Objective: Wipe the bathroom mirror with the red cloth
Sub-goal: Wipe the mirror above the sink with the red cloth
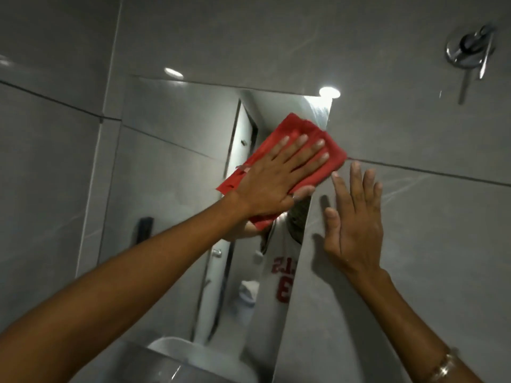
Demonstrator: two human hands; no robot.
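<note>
The bathroom mirror (171, 167) hangs on the grey tiled wall, its right edge running down the middle of the view. A folded red cloth (301, 131) lies flat against the glass near the upper right corner. My left hand (276, 175) presses on the cloth with fingers spread, thumb tucked under its lower edge. My right hand (356, 217) rests flat on the wall tile just right of the mirror's edge, fingers apart, holding nothing. The mirror reflects the cloth, a hand and a white shirt with red print.
A chrome shower mixer (467, 51) sticks out of the wall at the upper right. A white basin (193, 360) sits below the mirror at the bottom. A dark hook (143, 228) shows on the left of the glass. Grey tiles surround everything.
</note>
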